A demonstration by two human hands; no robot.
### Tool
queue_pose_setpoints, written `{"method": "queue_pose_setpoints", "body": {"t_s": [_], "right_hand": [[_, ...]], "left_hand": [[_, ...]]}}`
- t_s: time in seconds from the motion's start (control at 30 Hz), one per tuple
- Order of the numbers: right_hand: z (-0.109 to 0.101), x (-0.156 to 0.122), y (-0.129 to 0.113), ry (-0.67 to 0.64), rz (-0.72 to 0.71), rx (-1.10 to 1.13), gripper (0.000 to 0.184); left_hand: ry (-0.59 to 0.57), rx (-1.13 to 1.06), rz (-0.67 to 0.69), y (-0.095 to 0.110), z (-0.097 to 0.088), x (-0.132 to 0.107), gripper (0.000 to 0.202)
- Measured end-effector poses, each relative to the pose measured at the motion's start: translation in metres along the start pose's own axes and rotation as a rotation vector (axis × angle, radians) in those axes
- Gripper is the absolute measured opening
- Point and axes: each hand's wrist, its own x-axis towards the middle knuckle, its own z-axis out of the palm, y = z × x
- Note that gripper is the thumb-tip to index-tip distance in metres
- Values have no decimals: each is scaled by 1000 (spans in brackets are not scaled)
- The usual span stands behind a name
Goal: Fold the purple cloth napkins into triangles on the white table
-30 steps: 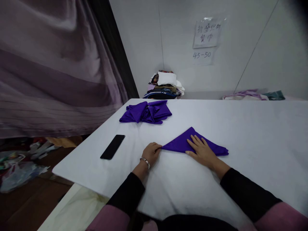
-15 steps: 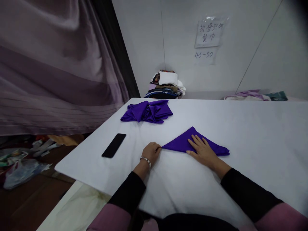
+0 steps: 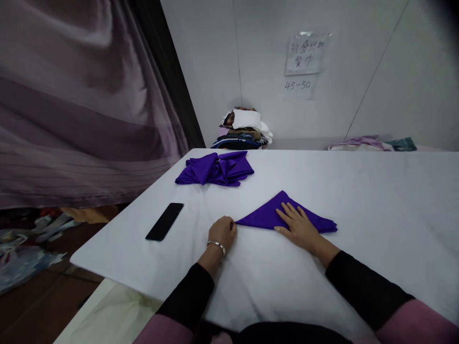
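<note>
A purple cloth napkin (image 3: 265, 212), folded into a triangle, lies on the white table in front of me. Its peak points away from me and its long edge runs along my side. My left hand (image 3: 221, 233), with a silver bracelet at the wrist, pinches the napkin's left corner between thumb and fingers. Flat on the middle of the napkin rests my right hand (image 3: 297, 227), fingers spread, covering part of the cloth. Toward the back left of the table sits a crumpled heap of purple cloth (image 3: 217, 168), apart from both hands.
A black phone (image 3: 165, 221) lies left of my left hand on the white table (image 3: 387, 215). Beyond the far edge are a stack of folded clothes (image 3: 244, 129) and more fabric (image 3: 362, 142). A curtain (image 3: 79, 105) hangs at the left; papers with handwriting (image 3: 304, 55) are on the wall.
The whole view has shifted slightly, as the camera moved. Both hands keep their places on the napkin, which looks the same.
</note>
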Motion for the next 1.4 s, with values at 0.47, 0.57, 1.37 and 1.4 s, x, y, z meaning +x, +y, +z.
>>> {"method": "queue_pose_setpoints", "body": {"t_s": [0.47, 0.57, 1.37, 1.4], "right_hand": [[-3, 1, -3, -7, 9, 50, 73], [-7, 1, -5, -3, 20, 43, 74], [-22, -84, 76, -65, 234, -47, 70], [-26, -86, 78, -74, 257, -48, 71]], "left_hand": [[70, -165, 243, 23, -11, 24, 29], [-21, -97, 519, 57, 8, 30, 43], [-212, 63, 504, 72, 35, 39, 69], [-208, 56, 503, 72, 35, 39, 69]]}}
